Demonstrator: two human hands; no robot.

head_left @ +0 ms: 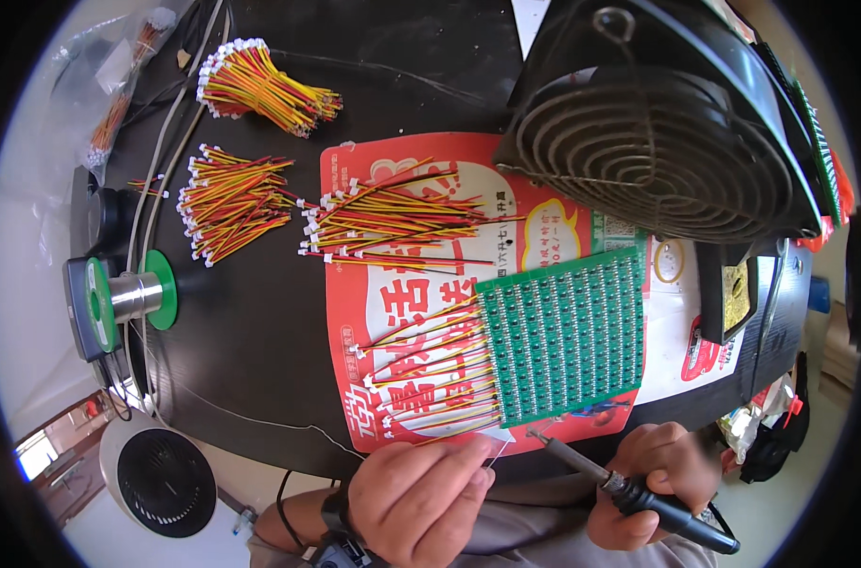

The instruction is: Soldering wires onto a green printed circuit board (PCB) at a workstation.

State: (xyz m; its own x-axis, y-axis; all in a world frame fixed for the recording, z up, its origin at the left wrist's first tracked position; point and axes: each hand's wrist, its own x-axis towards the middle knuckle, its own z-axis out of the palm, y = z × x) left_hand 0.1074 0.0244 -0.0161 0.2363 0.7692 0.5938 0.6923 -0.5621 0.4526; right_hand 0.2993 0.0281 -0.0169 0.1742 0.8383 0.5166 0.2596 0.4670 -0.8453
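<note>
My left hand (421,500) is closed in a pinch at the near edge of the red sheet, with a small clear plastic piece (499,438) at its fingertips. A thin solder wire (260,417) runs into this hand from the left. My right hand (656,483) is wrapped around the black handle of a soldering iron (658,502). The iron's tip points up and left, just off the near edge of a green circuit board panel (568,331). Along the panel's left edge, several red, black and yellow wires (430,364) stick out to the left.
A loose row of connector wires (393,222) lies beyond the panel, with two more bunches (237,204) (265,87) to the left. A solder spool (137,295) stands at the left. A black fan (658,142) fills the far right, above a yellow sponge holder (735,295).
</note>
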